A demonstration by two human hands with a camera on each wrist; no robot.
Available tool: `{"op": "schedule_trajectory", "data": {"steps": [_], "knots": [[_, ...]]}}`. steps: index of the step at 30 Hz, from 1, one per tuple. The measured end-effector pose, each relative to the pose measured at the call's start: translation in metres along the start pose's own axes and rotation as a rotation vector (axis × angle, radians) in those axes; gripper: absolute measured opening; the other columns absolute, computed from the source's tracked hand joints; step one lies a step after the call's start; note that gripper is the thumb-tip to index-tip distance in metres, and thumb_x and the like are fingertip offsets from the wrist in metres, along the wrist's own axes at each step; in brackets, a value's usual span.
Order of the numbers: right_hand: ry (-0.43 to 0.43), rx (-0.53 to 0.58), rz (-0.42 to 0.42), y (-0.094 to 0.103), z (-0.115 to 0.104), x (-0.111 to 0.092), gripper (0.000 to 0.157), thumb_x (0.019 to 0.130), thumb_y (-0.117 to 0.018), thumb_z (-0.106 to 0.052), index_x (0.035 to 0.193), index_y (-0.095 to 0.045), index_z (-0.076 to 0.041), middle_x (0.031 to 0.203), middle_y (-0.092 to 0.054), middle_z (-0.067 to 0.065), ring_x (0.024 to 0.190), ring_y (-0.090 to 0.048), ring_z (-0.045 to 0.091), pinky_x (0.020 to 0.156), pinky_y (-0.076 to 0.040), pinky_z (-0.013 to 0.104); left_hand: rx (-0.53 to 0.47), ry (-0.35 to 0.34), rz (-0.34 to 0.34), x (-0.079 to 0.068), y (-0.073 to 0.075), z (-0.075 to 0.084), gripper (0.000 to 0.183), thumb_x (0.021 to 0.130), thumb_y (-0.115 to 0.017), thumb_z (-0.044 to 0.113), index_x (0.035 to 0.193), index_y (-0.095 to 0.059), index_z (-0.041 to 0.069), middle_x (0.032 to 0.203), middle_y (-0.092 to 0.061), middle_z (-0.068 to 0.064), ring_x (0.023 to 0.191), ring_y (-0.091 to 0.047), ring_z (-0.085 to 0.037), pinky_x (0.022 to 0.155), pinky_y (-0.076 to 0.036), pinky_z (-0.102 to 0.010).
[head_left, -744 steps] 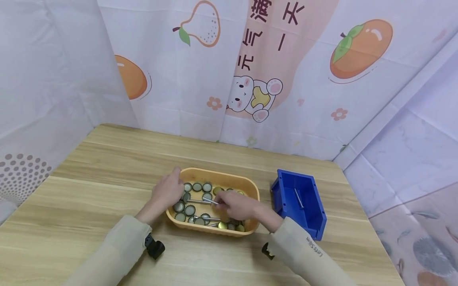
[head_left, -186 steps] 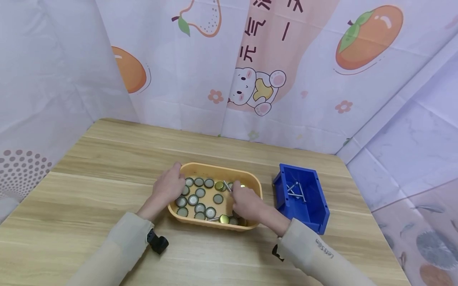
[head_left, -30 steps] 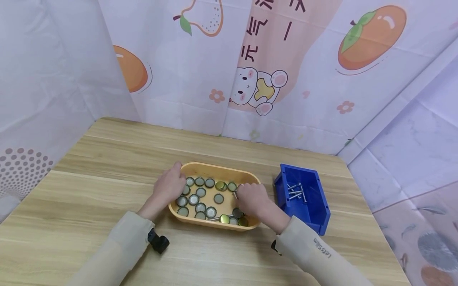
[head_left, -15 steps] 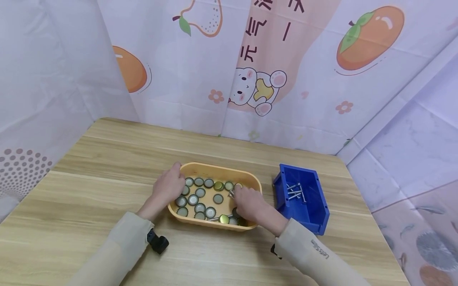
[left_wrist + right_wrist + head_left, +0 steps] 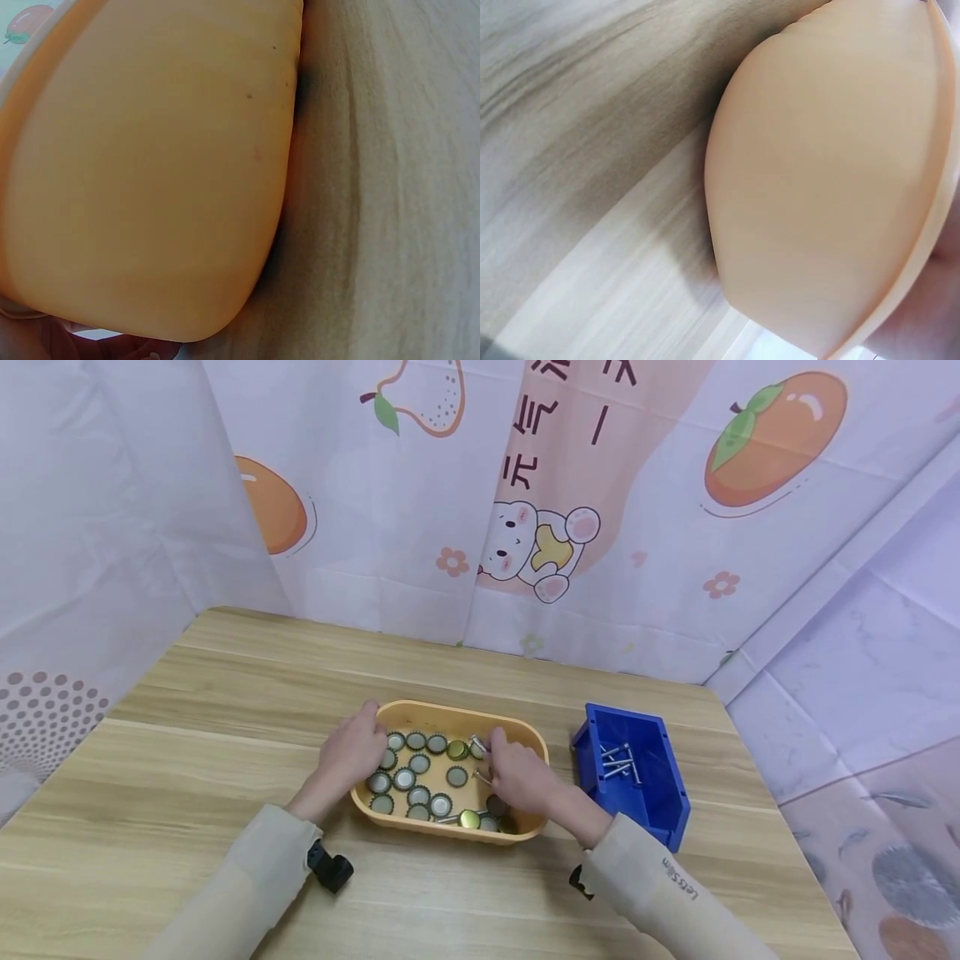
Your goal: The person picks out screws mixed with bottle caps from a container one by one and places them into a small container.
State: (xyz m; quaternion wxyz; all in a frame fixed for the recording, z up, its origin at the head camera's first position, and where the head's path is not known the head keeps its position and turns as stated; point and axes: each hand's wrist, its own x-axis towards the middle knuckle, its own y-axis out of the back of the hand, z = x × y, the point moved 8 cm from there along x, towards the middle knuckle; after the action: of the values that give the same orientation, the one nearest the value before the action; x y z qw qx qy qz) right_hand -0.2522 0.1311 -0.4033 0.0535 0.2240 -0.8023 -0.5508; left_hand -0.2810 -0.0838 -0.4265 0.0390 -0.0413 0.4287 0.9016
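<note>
My left hand (image 5: 352, 747) grips the left end of a yellow-orange plastic tub (image 5: 457, 718), fingers over its rim. In the left wrist view the tub's outer wall (image 5: 150, 180) fills most of the picture, with part of the hand at the lower left. My right hand (image 5: 521, 779) reaches into the tub's right half. Its fingers pinch a silver bolt (image 5: 478, 744) that slants over a bottle cap; a second bolt (image 5: 482, 777) shows by the thumb. Bottle caps (image 5: 457, 775) lie around. In the right wrist view the tub wall (image 5: 825, 172) hides the fingers.
A blue open-fronted parts bin (image 5: 652, 802) stands right of the tub, holding several silver bolts (image 5: 618, 764). Another bolt (image 5: 448, 819) lies among caps near the tub's front wall. Behind the wooden table (image 5: 262, 693) hangs a printed curtain (image 5: 337, 527).
Over the longer span, bolts in the blue bin rose from one to several, and fewer lie in the tub. Lately my right hand shifted slightly, and two bolts now show at it. My left hand stays put.
</note>
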Motion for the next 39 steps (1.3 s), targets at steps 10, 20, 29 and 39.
{"op": "schedule_trajectory", "data": {"steps": [10,20,29,39], "knots": [[0.185,-0.035,0.056,0.008,-0.01,-0.003,0.013,0.098,-0.053,-0.006,0.11,-0.048,-0.002,0.078,-0.064,0.008,0.063,-0.055,0.013,0.054,-0.044,0.026,-0.001,-0.007,0.0,0.0,0.0,0.001,0.026,0.099,-0.038,0.02,0.115,-0.05,0.004,0.085,-0.059,-0.015,0.069,-0.055,-0.027,0.053,-0.038,-0.033],[0.159,-0.036,0.015,0.018,-0.005,-0.003,0.014,0.096,-0.056,-0.003,0.108,-0.06,0.002,0.079,-0.066,0.007,0.065,-0.054,0.012,0.057,-0.046,0.024,-0.005,-0.005,-0.002,0.0,0.001,0.001,0.027,0.099,-0.039,0.019,0.118,-0.049,0.003,0.085,-0.06,-0.015,0.067,-0.055,-0.026,0.053,-0.039,-0.034],[0.063,0.117,-0.024,0.036,0.009,-0.007,0.013,0.102,-0.05,-0.01,0.11,-0.055,-0.002,0.077,-0.066,0.008,0.061,-0.053,0.009,0.053,-0.043,0.022,-0.003,-0.004,-0.002,0.001,0.0,0.0,0.026,0.098,-0.039,0.019,0.117,-0.049,0.004,0.084,-0.06,-0.015,0.067,-0.056,-0.027,0.052,-0.039,-0.034],[0.083,0.153,0.034,0.061,0.017,-0.011,0.014,0.101,-0.054,-0.015,0.102,-0.061,-0.002,0.074,-0.067,0.004,0.062,-0.055,0.011,0.055,-0.043,0.024,-0.008,-0.002,-0.001,0.0,0.001,0.001,0.026,0.099,-0.038,0.019,0.116,-0.049,0.004,0.083,-0.06,-0.014,0.067,-0.055,-0.026,0.052,-0.039,-0.033]]}}
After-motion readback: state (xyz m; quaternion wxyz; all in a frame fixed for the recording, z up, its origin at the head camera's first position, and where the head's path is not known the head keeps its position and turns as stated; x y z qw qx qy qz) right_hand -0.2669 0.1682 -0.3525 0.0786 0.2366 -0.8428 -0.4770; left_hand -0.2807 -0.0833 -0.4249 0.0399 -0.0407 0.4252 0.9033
